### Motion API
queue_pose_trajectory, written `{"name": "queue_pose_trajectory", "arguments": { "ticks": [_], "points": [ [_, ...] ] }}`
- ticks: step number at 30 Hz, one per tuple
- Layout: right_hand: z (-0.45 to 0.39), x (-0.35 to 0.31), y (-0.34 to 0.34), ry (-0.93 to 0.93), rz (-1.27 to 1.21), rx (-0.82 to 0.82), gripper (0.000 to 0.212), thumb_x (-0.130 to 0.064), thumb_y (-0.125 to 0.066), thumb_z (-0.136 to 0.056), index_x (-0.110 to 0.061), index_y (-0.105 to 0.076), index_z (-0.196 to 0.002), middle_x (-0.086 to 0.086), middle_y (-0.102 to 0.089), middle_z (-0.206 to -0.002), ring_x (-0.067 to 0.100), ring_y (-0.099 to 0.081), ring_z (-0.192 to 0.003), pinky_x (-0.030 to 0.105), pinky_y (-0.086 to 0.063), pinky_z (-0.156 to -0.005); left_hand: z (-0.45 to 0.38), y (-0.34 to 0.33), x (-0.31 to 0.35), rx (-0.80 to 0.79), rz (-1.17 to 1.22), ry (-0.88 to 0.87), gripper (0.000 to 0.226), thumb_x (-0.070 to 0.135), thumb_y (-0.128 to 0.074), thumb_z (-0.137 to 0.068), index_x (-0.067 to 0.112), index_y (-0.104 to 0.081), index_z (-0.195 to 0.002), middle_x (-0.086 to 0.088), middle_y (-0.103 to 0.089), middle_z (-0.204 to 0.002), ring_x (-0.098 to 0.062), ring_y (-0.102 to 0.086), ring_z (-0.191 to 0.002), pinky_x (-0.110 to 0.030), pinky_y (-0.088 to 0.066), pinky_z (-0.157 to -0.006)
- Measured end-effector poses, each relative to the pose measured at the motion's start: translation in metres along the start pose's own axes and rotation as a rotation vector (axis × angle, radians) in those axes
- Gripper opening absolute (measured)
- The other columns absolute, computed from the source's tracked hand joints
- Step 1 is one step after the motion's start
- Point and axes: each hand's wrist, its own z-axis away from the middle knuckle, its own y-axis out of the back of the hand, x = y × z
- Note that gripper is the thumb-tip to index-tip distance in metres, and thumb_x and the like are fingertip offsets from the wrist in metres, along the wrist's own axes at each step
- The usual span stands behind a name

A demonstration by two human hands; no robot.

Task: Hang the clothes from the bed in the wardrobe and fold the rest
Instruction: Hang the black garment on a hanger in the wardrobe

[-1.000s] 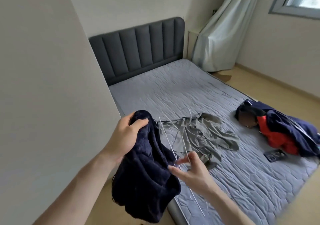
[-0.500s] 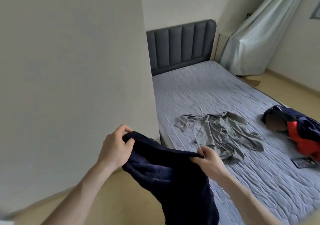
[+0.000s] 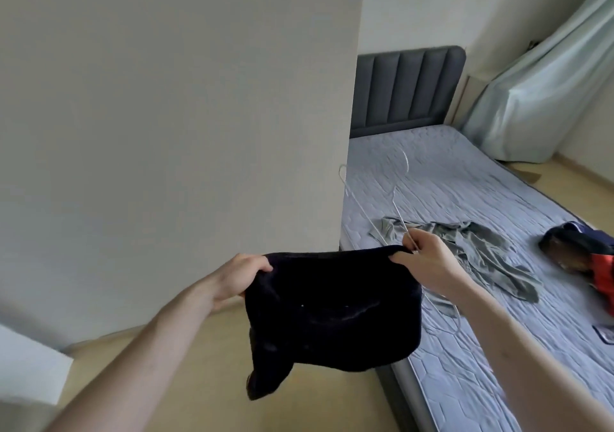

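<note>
A dark navy fleece garment (image 3: 332, 308) hangs stretched between my two hands over the floor beside the bed. My left hand (image 3: 239, 275) grips its left top corner. My right hand (image 3: 428, 258) pinches the right top corner together with thin white wire hangers (image 3: 372, 212) that stick up and to the left. A crumpled grey-green shirt (image 3: 481, 248) lies on the grey quilted mattress (image 3: 448, 179) behind my right hand. A navy and red jacket (image 3: 591, 255) lies at the bed's right edge.
A large white panel or wall (image 3: 172, 132) fills the left half of the view, close to the bed's side. A dark padded headboard (image 3: 405, 89) and a pale curtain (image 3: 545, 92) stand at the back. A phone (image 3: 606, 333) lies on the mattress at right. Wooden floor (image 3: 186, 365) lies below.
The view has swung left, away from the bed. My right hand took hold of the garment's other corner, and both hands have spread the navy garment out flat and raised it.
</note>
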Motion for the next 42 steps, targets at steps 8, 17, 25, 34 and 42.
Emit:
{"name": "queue_pose_trajectory", "arguments": {
  "ticks": [8, 17, 25, 34, 42],
  "points": [
    [0.042, -0.015, -0.018, 0.075, 0.098, -0.112, 0.022, -0.038, -0.07, -0.094, -0.025, -0.064, -0.077, 0.001, -0.067, -0.079, 0.012, -0.045, -0.055, 0.025, -0.038, -0.055, 0.016, 0.024, 0.004, 0.15, 0.264, -0.084, 0.036, 0.035, -0.055, -0.102, 0.007, -0.079, -0.098, -0.013, -0.079, -0.099, -0.03, -0.077, -0.093, -0.04, -0.057, -0.087],
    [0.074, -0.065, -0.004, 0.235, 0.036, -0.16, 0.026, -0.028, -0.054, -0.105, -0.038, -0.078, -0.1, -0.006, -0.042, -0.051, 0.006, -0.026, -0.041, 0.013, -0.022, -0.042, 0.015, 0.042, -0.033, 0.364, -0.135, -0.056, 0.042, 0.032, -0.058, -0.098, 0.02, -0.04, -0.062, 0.007, -0.042, -0.055, -0.014, -0.04, -0.052, -0.03, -0.03, -0.058],
    [0.082, -0.083, 0.003, 0.235, 0.056, -0.196, 0.027, -0.031, -0.059, -0.102, -0.039, -0.081, -0.09, -0.006, -0.031, -0.047, 0.009, -0.022, -0.041, 0.014, -0.02, -0.041, 0.022, 0.064, -0.043, 0.468, -0.069, -0.034, 0.033, 0.031, -0.06, -0.098, 0.017, -0.048, -0.07, 0.0, -0.042, -0.063, -0.017, -0.042, -0.061, -0.032, -0.03, -0.063],
    [0.068, -0.094, -0.019, 0.306, 0.147, -0.281, 0.032, -0.04, -0.056, -0.103, -0.035, -0.082, -0.084, -0.007, -0.028, -0.046, 0.011, -0.023, -0.042, 0.018, -0.023, -0.044, 0.045, 0.071, -0.011, 0.438, -0.117, -0.174, 0.043, 0.038, -0.061, -0.096, 0.002, -0.055, -0.074, -0.001, -0.047, -0.064, -0.017, -0.046, -0.061, -0.032, -0.035, -0.065],
    [0.064, -0.098, -0.049, 0.393, 0.124, -0.276, 0.033, -0.044, -0.054, -0.1, -0.034, -0.076, -0.078, -0.007, -0.032, -0.045, 0.01, -0.027, -0.044, 0.019, -0.023, -0.045, 0.081, 0.044, 0.034, 0.259, -0.185, -0.401, 0.035, 0.044, -0.059, -0.099, 0.015, -0.074, -0.086, 0.004, -0.066, -0.066, -0.007, -0.057, -0.06, -0.029, -0.045, -0.068]
  ]
}}
